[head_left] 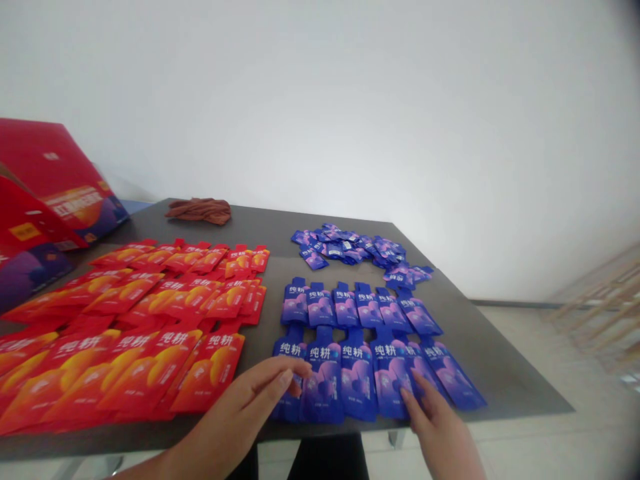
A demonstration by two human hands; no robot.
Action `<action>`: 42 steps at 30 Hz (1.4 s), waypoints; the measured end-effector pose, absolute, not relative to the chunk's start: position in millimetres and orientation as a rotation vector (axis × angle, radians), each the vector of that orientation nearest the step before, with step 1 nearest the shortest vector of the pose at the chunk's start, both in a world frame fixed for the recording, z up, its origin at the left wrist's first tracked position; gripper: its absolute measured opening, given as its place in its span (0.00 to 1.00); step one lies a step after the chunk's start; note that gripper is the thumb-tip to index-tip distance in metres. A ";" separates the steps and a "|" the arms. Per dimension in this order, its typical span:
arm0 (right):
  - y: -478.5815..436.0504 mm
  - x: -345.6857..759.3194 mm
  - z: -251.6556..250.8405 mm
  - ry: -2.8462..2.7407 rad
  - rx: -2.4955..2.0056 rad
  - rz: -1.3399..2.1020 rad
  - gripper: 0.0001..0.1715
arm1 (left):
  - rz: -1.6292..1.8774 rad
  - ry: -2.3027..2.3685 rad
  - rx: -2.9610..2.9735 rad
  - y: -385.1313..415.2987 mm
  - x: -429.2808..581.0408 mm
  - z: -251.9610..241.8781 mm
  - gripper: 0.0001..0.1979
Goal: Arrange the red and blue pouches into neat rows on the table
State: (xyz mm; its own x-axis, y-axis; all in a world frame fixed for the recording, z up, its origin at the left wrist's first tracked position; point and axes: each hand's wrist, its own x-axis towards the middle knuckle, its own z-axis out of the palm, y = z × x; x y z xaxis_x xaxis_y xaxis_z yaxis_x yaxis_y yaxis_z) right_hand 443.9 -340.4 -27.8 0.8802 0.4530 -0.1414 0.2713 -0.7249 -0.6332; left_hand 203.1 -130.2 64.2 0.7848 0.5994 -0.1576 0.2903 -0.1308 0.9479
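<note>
Our left hand (240, 413) curls over a blue sachet (287, 348), our right hand (437, 427) touches a second blue sachet (387, 380); neither grip is clear. Red sachets (140, 373) lie at nine o'clock.

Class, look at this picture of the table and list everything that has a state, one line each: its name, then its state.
left hand: open, fingers above a blue pouch
right hand: open, fingertips on a blue pouch
large blue pouches: flat, in two rows
red pouches: flat, overlapping
small blue sachets: loose heap
red carton: open
brown cloth: crumpled
</note>
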 end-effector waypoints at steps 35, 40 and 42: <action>-312.7 406.6 -17.7 -1.897 -2.000 -0.554 0.19 | 0.153 -0.110 2.956 -123.2 213.3 41.9 0.24; -315.1 407.9 -19.3 -1.902 -1.988 -0.550 0.20 | 0.176 -0.118 2.958 -122.9 214.2 40.4 0.24; -316.2 408.9 -20.2 -1.910 -1.988 -0.553 0.21 | 0.211 -0.120 2.950 -122.9 213.1 39.5 0.24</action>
